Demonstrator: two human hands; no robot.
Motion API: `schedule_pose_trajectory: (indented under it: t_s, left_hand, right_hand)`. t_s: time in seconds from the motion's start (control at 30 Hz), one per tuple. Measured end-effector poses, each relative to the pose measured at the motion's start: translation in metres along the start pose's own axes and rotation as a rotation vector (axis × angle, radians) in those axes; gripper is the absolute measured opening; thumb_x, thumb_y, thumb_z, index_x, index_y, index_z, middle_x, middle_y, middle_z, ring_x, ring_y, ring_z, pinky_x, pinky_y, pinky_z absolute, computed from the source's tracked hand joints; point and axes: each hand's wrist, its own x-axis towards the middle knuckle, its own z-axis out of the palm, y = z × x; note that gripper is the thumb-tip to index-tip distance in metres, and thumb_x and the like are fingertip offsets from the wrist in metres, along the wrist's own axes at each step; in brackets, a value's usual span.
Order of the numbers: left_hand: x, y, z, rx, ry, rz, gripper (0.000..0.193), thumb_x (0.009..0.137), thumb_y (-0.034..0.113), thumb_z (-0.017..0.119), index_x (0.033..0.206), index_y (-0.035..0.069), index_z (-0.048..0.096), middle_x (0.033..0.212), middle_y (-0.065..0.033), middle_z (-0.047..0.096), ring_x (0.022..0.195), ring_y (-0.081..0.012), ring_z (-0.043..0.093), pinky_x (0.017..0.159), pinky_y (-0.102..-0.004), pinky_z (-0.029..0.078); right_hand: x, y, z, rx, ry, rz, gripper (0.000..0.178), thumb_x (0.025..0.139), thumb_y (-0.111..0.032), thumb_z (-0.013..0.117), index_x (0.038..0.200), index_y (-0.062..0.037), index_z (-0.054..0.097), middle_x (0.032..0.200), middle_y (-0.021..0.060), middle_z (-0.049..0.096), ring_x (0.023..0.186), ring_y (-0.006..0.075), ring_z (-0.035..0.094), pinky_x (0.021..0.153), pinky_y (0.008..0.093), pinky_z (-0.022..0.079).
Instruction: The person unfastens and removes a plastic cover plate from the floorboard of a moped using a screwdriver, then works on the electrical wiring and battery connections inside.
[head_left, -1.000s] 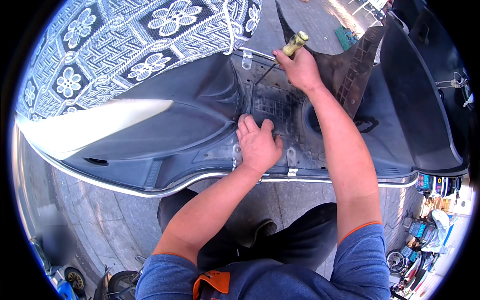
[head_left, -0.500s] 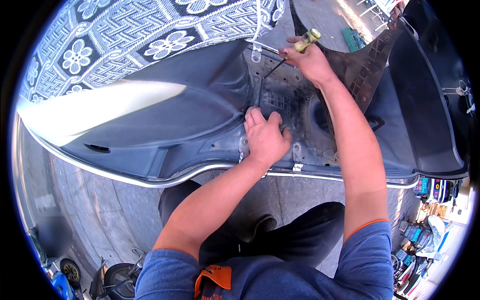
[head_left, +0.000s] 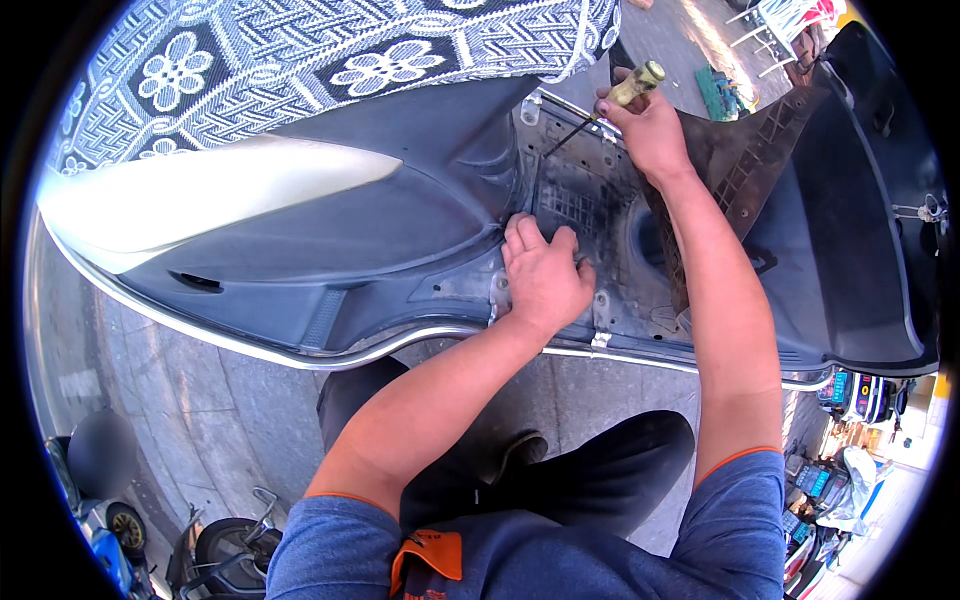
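Observation:
My right hand (head_left: pixel 645 125) is closed around the yellowish handle of a screwdriver (head_left: pixel 636 84). The thin dark shank slants down and left, its tip at the far side of the scooter's bare dark floorboard (head_left: pixel 575 205), near the grey body panel (head_left: pixel 360 225). My left hand (head_left: pixel 545 275) lies palm down where that panel meets the floorboard. Its fingertips touch the panel's edge, partly hidden from view, and the thumb stands apart. Metal brackets (head_left: pixel 601 305) are fixed along the floorboard's near side.
A black-and-white patterned cover (head_left: pixel 390 65) drapes over the seat. A brown ribbed plastic panel (head_left: pixel 740 170) leans over the floorboard at right, beside the dark front shield (head_left: pixel 850 200). Parked two-wheelers (head_left: pixel 235 545) stand at lower left. A green object (head_left: pixel 715 93) lies on the far ground.
The view has shifted a little, so the scooter sits slightly further right in it. Both hands stay at about the same spots on the scooter, the screwdriver still held.

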Motion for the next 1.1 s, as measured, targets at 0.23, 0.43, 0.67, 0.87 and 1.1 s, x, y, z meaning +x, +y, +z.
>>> schedule_pose_trajectory:
  t_s: [0.23,0.43,0.67,0.87,1.1]
  left_hand:
    - [0.001,-0.002,0.0,-0.021,-0.028,-0.021,0.028,0.082,0.021,0.086,0.101,0.009,0.07,0.135,-0.0328,0.048,0.139,-0.0529,0.041,0.116,-0.0604,0.037]
    - [0.001,0.0,-0.001,-0.019,-0.044,-0.045,0.028,0.083,0.023,0.085,0.102,0.009,0.07,0.135,-0.0322,0.048,0.139,-0.0526,0.041,0.117,-0.0601,0.037]
    - [0.001,-0.002,-0.002,-0.008,-0.032,-0.043,0.029,0.083,0.023,0.083,0.103,0.007,0.071,0.136,-0.0328,0.048,0.142,-0.0537,0.039,0.117,-0.0615,0.037]
    - [0.002,0.002,-0.001,-0.028,-0.052,-0.061,0.028,0.083,0.023,0.085,0.103,0.009,0.07,0.135,-0.0319,0.048,0.139,-0.0524,0.041,0.117,-0.0599,0.037]
    - [0.002,0.0,-0.004,-0.026,-0.055,-0.054,0.028,0.083,0.023,0.085,0.103,0.009,0.07,0.135,-0.0316,0.048,0.138,-0.0518,0.042,0.117,-0.0597,0.038]
  right_hand:
    - [0.0,-0.007,0.008,-0.199,-0.028,0.109,0.042,0.1,-0.015,0.085,0.134,0.0038,0.069,0.119,0.0076,0.078,0.11,0.0151,0.071,0.097,0.0311,0.055]
    - [-0.006,-0.003,0.016,0.163,0.018,0.004,0.04,0.1,-0.016,0.085,0.134,0.0018,0.07,0.116,0.0065,0.078,0.106,0.0146,0.073,0.096,0.0309,0.056]
    - [-0.005,-0.015,0.02,-0.173,0.011,0.113,0.048,0.103,-0.006,0.076,0.146,0.0049,0.058,0.124,0.0123,0.078,0.114,0.0176,0.073,0.101,0.0323,0.057]
    - [-0.007,0.0,0.013,0.184,0.055,0.001,0.039,0.102,-0.012,0.081,0.137,0.0026,0.068,0.117,0.0086,0.079,0.109,0.0164,0.074,0.1,0.0318,0.057]
    - [-0.006,-0.016,0.014,-0.195,-0.019,0.114,0.054,0.103,-0.003,0.075,0.151,0.0063,0.053,0.128,0.0143,0.077,0.118,0.0207,0.073,0.104,0.0344,0.058]
